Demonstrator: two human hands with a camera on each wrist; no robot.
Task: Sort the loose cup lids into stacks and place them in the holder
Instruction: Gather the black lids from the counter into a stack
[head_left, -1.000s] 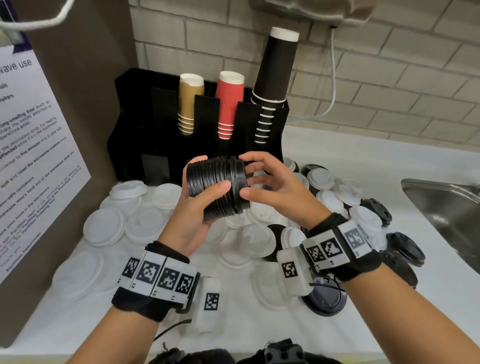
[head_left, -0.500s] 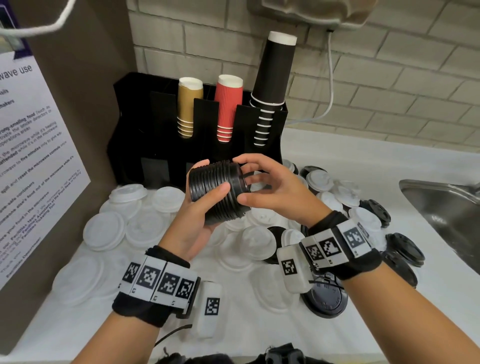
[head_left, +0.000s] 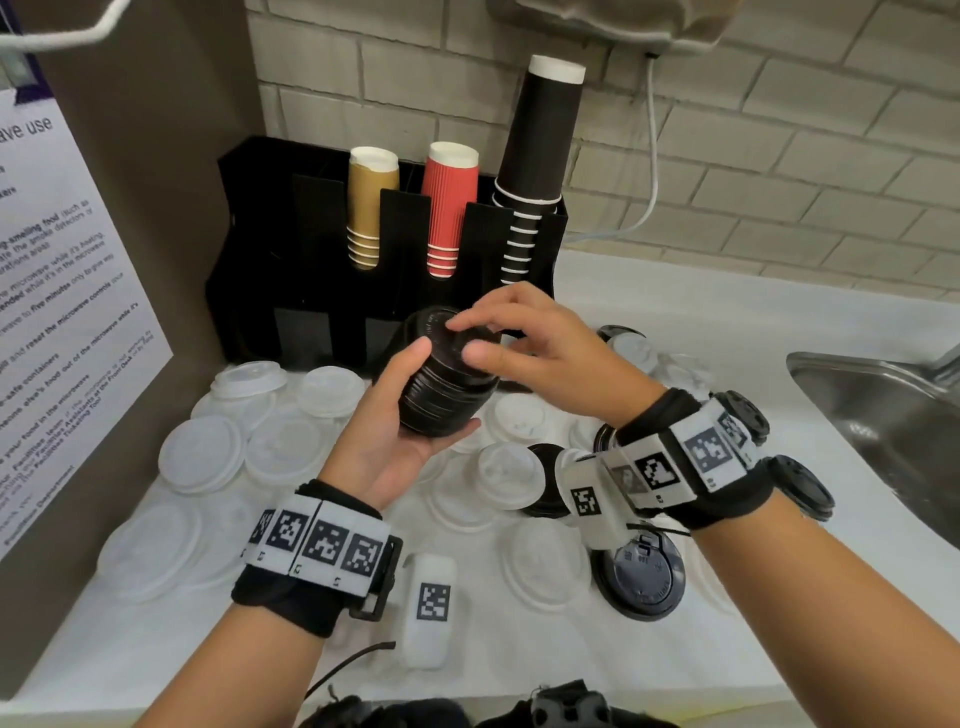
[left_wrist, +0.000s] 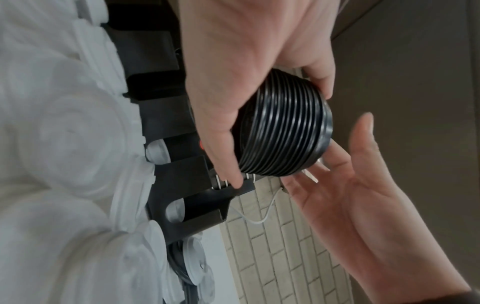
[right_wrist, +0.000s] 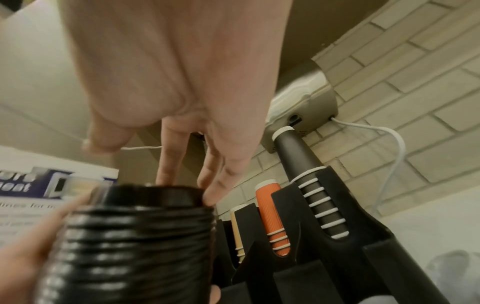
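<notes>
Head view
stack count: one stack of black lids (head_left: 447, 387), about a dozen nested rims, exact count unclear
cup columns: three in the black holder (head_left: 311, 291): gold cups (head_left: 370, 205), red cups (head_left: 449, 208), tall black cups (head_left: 540, 156)
loose lids: many white lids (head_left: 200, 460) on the counter (head_left: 675, 675), a few loose black lids (head_left: 638, 577) toward the sink (head_left: 883, 415)
left hand (head_left: 387, 441): cups the stack from below, thumb curled up its near side
right hand (head_left: 535, 345): fingertips bent onto the stack's top lid
stack position: in the air between both hands, just in front of the holder
room: holder backs onto the brick wall, brown panel close on the left, sink edge to the right

Left wrist view
stack of black lids (left_wrist: 283, 131): gripped across its ribbed side by the left hand (left_wrist: 233, 86)
right hand (left_wrist: 345, 191): palm spread at the stack's far end

Right wrist view
right hand (right_wrist: 182, 82): fingertips (right_wrist: 213, 195) touching the top rim of the stack of black lids (right_wrist: 135, 236)
holder (right_wrist: 324, 257): just beside the stack, cups in its slots
</notes>
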